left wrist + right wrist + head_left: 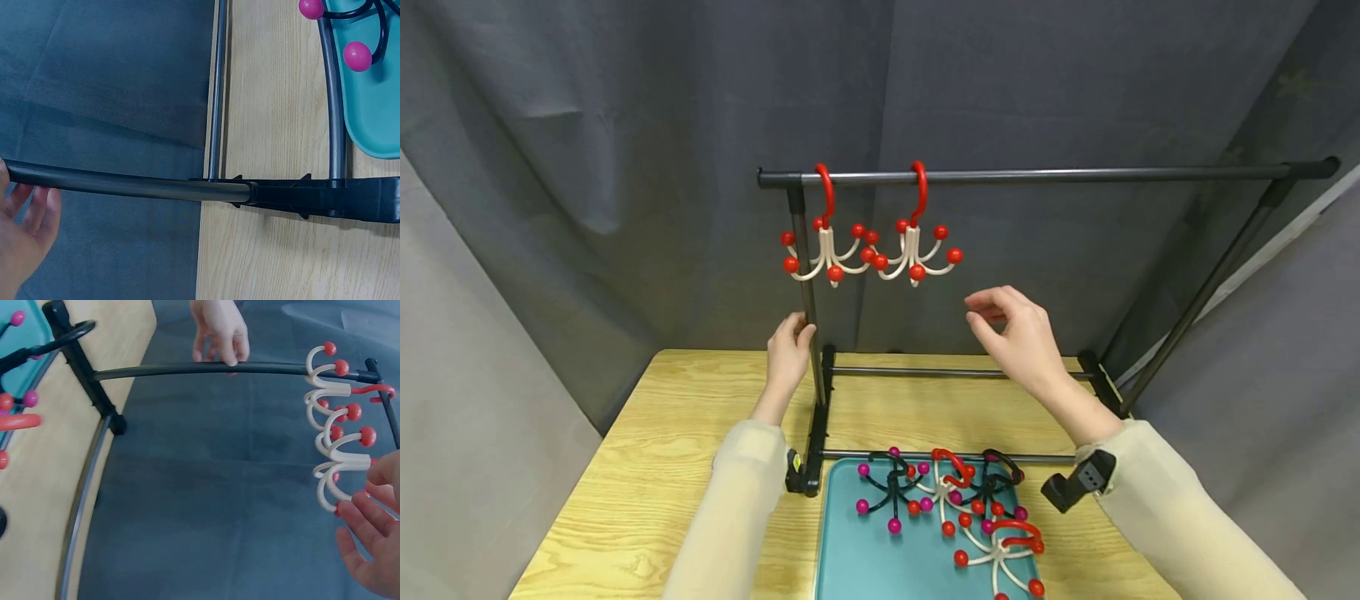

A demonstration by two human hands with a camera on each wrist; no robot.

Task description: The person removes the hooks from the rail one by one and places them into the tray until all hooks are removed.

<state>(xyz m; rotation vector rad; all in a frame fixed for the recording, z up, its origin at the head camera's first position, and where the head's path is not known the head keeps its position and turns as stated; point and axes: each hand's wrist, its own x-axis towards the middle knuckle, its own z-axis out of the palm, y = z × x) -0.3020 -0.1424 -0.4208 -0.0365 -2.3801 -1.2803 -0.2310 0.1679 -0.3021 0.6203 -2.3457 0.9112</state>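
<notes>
Hands (787, 354) (1017, 337), one gripping post (817, 371), tray (868, 568) cropped

A yellowish wood-grain table (647, 483) here; and standing on it, the dark rack (1045, 175), planted on two black feet (817, 442), one at each end! Nearer the front, there's the teal tray (865, 571), lying flat; its far edge sits right beside the front crossbar (1052, 459).
</notes>
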